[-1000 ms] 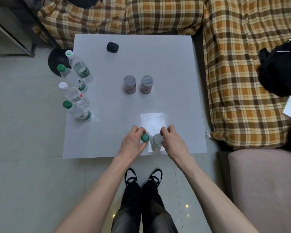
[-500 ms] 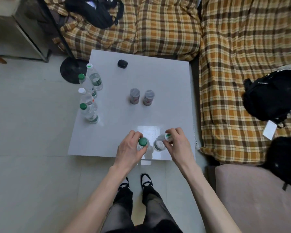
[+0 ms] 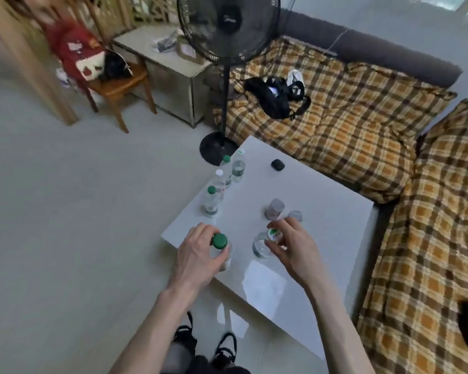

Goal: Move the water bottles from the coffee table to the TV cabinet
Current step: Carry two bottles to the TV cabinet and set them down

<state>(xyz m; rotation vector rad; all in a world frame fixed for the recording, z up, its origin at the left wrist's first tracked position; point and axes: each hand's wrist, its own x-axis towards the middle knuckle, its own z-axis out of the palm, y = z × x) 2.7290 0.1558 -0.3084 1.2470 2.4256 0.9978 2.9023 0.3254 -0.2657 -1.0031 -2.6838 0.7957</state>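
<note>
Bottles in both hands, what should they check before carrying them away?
1. Left hand wrapped around the green-capped bottle: ok.
2. Right hand gripping the second bottle near its top: ok.
3. Both bottles lifted off the coffee table: cannot tell.
4. Caps screwed tight: cannot tell.
5. Four bottles left at the table's edge, standing upright: ok.
6. Fan standing close to the table, watch it when turning: not ok.

A single head-worn wide-angle view looks forward and steeply down, close over the white table [image 3: 322, 220], apparently blurred upper left
</note>
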